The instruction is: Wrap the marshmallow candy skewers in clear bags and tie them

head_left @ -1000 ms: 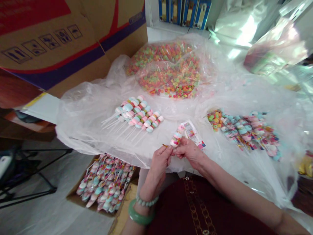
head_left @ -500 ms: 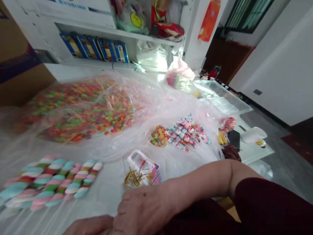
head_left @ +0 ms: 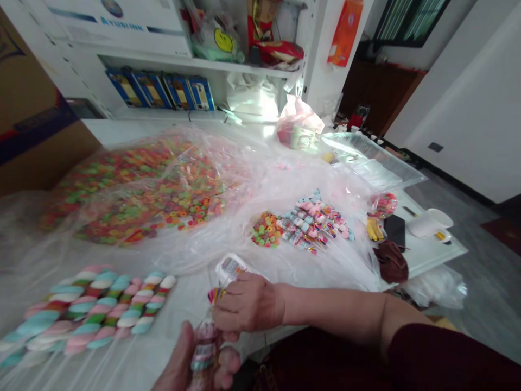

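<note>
My left hand (head_left: pixel 179 358) is wrapped round a candy skewer (head_left: pixel 203 350) in clear wrapping, with pink, white and blue bands. At its top end, the fingers of my right hand (head_left: pixel 252 304) are pinched at the gathered wrapper, where a colourful tip (head_left: pixel 214 296) sticks out. Just behind the right hand lies a white printed packet (head_left: pixel 232 267), partly hidden by it. To the left, unwrapped marshmallow skewers (head_left: pixel 93 304) in pink, blue, white, green and red lie side by side with their sticks toward me.
A large clear bag of ring-shaped candies (head_left: pixel 163 184) spreads across the table's back left. Wrapped skewers (head_left: pixel 309 220) lie beside loose ring candies (head_left: pixel 266 228). On the right are a brown cloth (head_left: pixel 391 260), a black phone-like object (head_left: pixel 394 232) and a white cup (head_left: pixel 431 222). A cardboard box (head_left: pixel 36 108) stands left.
Both hands have come up from the bottom edge, and the wrapped candy skewer now shows between them. My right hand now covers the gold ties and part of the packet.
</note>
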`<state>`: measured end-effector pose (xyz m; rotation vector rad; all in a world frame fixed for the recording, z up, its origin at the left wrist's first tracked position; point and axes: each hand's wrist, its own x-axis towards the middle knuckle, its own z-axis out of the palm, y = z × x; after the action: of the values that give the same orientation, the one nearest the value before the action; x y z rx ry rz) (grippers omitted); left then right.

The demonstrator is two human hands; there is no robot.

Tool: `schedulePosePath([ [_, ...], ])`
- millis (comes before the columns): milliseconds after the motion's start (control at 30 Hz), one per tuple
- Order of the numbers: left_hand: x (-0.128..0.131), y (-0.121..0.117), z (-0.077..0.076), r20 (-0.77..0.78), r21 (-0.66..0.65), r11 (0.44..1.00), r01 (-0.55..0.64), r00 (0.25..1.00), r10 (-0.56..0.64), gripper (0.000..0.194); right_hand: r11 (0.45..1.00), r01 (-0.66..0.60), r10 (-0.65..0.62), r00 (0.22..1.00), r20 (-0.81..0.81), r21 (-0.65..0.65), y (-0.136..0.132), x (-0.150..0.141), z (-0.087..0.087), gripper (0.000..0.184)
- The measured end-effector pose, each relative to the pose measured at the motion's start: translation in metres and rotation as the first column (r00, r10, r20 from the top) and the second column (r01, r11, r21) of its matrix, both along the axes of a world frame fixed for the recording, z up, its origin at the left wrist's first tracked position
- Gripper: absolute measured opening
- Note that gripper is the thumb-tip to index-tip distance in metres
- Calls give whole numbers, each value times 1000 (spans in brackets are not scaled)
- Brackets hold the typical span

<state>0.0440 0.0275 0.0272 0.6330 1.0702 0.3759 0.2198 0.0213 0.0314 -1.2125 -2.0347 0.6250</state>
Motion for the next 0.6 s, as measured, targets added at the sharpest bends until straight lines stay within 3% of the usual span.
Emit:
schedulePosePath([
  [67,-4,-3,-5,-75,124,985,123,991,-114,41,992,8,-12,999,-32,-126,-7,6,-7,19],
  [133,-4,1,-10,-199,389,904,178,974,-106,43,923,76,-137,981,-137,-378,-10,9,-12,17],
  [167,-4,4,-13,-267,533,815,228,959,-95,44,844,42,-182,960,-211,-535,-12,12,-13,16],
  [233,-3,10,-15,-414,723,555,411,901,-128,38,601,-201,-196,901,-387,-773,-16,19,-14,18],
  [300,0,10,-11,-583,753,258,605,796,-165,31,318,-452,-249,808,-533,-833,-23,28,-11,21],
  [333,4,7,-7,-656,730,124,672,740,-146,32,247,-507,-283,777,-562,-826,-28,32,-10,20],
  [367,8,4,-2,-710,700,6,714,697,-97,35,261,-506,-300,767,-567,-822,-34,35,-7,19],
  [400,13,0,3,-744,668,-89,739,667,-48,36,335,-456,-306,775,-552,-825,-40,40,-4,16],
  [433,17,-4,8,-739,663,-162,731,674,18,36,449,-357,-312,796,-518,-819,-45,45,0,12],
  [467,21,-6,11,-700,677,-194,710,702,128,35,578,-209,-334,821,-463,-789,-50,53,4,7],
  [500,23,-8,13,-649,694,-181,697,714,261,35,683,-7,-383,848,-366,-730,-53,64,7,7],
  [533,22,-8,12,-594,720,-140,680,708,383,35,753,206,-440,863,-246,-625,-56,78,10,11],
  [567,19,-7,9,-544,755,-79,651,688,480,35,774,413,-526,841,-124,-480,-56,95,11,14],
  [600,14,-5,5,-515,790,0,613,663,543,34,734,599,-636,772,-12,-320,-56,115,11,17],
])
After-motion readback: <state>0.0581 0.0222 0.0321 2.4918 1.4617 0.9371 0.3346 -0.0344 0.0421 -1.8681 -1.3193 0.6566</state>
